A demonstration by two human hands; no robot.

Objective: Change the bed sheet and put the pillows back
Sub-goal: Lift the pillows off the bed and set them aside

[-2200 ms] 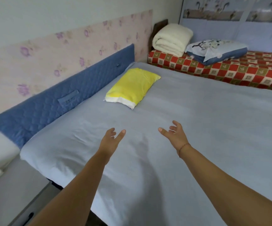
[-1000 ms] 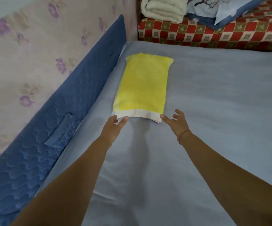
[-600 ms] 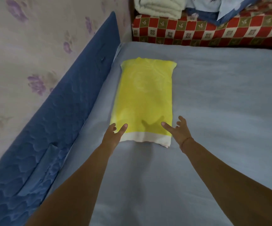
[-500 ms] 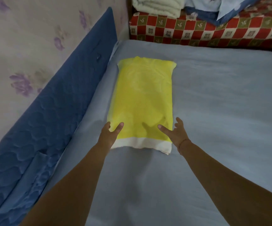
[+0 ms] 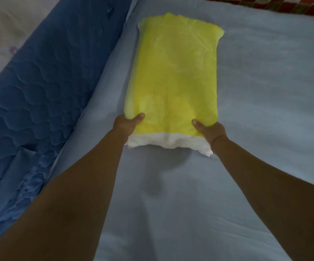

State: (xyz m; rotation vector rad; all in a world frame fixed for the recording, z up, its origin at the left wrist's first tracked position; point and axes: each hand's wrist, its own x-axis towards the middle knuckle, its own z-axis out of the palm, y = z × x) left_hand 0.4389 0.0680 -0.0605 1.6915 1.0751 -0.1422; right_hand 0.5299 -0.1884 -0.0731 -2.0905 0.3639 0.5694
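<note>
A yellow pillow (image 5: 175, 76) with a white near end lies lengthwise on the light blue bed sheet (image 5: 265, 95), close to the headboard. My left hand (image 5: 127, 124) grips its near left corner, thumb on top and fingers hidden underneath. My right hand (image 5: 209, 129) grips the near right corner the same way, thumb pressed into the yellow cover. The pillow's near end looks slightly raised off the sheet.
A dark blue quilted headboard (image 5: 45, 87) runs along the left side, with floral wallpaper (image 5: 0, 29) above it. A strip of red checked cloth (image 5: 284, 4) shows at the top right edge, beyond the sheet.
Both hands were open and reaching towards the pillow; now they have closed on its near corners. The view has moved closer to the pillow.
</note>
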